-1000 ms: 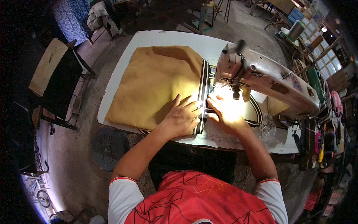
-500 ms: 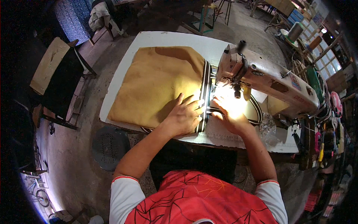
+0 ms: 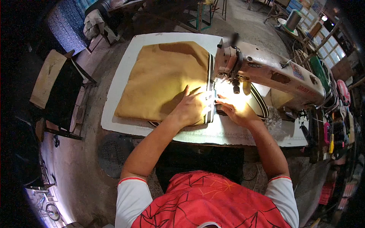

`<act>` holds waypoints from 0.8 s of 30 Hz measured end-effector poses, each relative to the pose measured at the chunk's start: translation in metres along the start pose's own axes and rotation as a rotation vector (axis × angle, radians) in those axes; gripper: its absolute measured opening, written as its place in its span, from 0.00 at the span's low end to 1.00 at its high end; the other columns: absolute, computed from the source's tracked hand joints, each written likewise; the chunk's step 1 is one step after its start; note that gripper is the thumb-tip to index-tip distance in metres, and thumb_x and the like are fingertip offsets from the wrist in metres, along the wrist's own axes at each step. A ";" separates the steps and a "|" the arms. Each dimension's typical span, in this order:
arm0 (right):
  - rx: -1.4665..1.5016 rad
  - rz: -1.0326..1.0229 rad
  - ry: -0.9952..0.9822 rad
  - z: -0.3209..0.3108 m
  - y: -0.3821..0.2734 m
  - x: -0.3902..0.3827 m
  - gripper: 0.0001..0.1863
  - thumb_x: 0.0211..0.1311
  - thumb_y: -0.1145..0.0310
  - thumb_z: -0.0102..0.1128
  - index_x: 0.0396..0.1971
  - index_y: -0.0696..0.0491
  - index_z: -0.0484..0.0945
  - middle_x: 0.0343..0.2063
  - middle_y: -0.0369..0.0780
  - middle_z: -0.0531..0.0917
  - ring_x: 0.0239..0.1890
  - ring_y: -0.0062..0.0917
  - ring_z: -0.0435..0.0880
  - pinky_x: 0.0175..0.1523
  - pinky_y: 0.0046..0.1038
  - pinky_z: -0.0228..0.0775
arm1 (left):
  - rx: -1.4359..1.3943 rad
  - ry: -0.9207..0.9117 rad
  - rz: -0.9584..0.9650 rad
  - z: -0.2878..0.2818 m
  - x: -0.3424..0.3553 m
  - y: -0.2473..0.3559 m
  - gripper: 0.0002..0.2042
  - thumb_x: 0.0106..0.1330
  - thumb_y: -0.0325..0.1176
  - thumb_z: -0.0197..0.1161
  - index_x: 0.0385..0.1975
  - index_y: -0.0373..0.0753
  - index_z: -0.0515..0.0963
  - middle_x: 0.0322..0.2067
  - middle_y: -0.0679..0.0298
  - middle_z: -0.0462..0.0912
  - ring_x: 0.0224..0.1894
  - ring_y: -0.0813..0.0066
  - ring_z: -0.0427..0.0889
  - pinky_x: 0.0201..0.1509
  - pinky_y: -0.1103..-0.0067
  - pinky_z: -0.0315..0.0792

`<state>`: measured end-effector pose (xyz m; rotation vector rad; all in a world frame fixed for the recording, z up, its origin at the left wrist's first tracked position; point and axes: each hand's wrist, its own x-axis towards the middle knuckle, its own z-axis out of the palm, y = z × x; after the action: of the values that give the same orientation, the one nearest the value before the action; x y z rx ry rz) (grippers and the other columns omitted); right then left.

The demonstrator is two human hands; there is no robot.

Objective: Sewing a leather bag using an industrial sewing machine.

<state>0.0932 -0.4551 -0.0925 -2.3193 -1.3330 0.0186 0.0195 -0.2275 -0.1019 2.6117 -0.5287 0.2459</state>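
Note:
A tan fabric piece [image 3: 159, 79] lies flat on the white sewing table [image 3: 121, 72], with black-and-white striped trim [image 3: 210, 72] along its right edge. My left hand [image 3: 193, 106] rests on that edge with its fingers spread, pressing cloth and trim. Close by, my right hand [image 3: 236, 109] lies with extended fingers on the trim under the sewing machine [image 3: 266, 66]. Bright lamp light washes out the needle area and part of both hands. A loop of striped strap [image 3: 262, 104] curves out to the right of my right hand.
A round dark stool [image 3: 115, 155] stands left of the table's front edge. Farther left is a wooden chair [image 3: 49, 81] with a dark covering. Crumpled clear plastic [image 3: 275, 125] lies near the machine's base. Tools, including a yellow-handled one [image 3: 331, 143], hang at the right.
The tan fabric has slid slightly away from me along the table, and both hands have gone with it. The whole view has also shifted a little.

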 end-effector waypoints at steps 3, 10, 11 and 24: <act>0.317 0.087 0.061 0.017 0.021 0.004 0.17 0.63 0.74 0.58 0.53 0.50 0.80 0.57 0.42 0.78 0.57 0.34 0.78 0.59 0.31 0.71 | -0.068 -0.085 -0.064 -0.010 0.016 0.002 0.19 0.69 0.39 0.55 0.58 0.45 0.74 0.60 0.61 0.72 0.67 0.63 0.64 0.70 0.43 0.43; 0.115 -0.053 0.088 0.006 0.016 0.008 0.14 0.61 0.76 0.60 0.47 0.56 0.83 0.54 0.45 0.80 0.54 0.33 0.82 0.58 0.29 0.73 | -0.040 -0.016 -0.062 -0.002 0.019 -0.003 0.15 0.66 0.39 0.59 0.51 0.42 0.78 0.53 0.61 0.76 0.60 0.61 0.71 0.67 0.40 0.50; 0.120 -0.047 0.090 0.008 0.018 0.008 0.14 0.61 0.76 0.60 0.47 0.56 0.83 0.54 0.45 0.80 0.54 0.33 0.82 0.58 0.29 0.73 | -0.016 0.039 -0.030 -0.001 0.019 -0.002 0.15 0.65 0.38 0.60 0.49 0.41 0.78 0.52 0.61 0.77 0.59 0.60 0.72 0.66 0.40 0.51; 0.206 -0.031 0.131 0.007 0.014 0.012 0.15 0.57 0.76 0.64 0.46 0.51 0.84 0.46 0.41 0.84 0.48 0.36 0.82 0.56 0.32 0.73 | -0.006 0.125 0.058 0.007 0.015 -0.008 0.15 0.60 0.35 0.64 0.47 0.40 0.80 0.53 0.59 0.78 0.61 0.58 0.72 0.65 0.48 0.55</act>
<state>0.1095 -0.4486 -0.1022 -2.0904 -1.2406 -0.0051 0.0369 -0.2290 -0.1078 2.5576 -0.5605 0.4225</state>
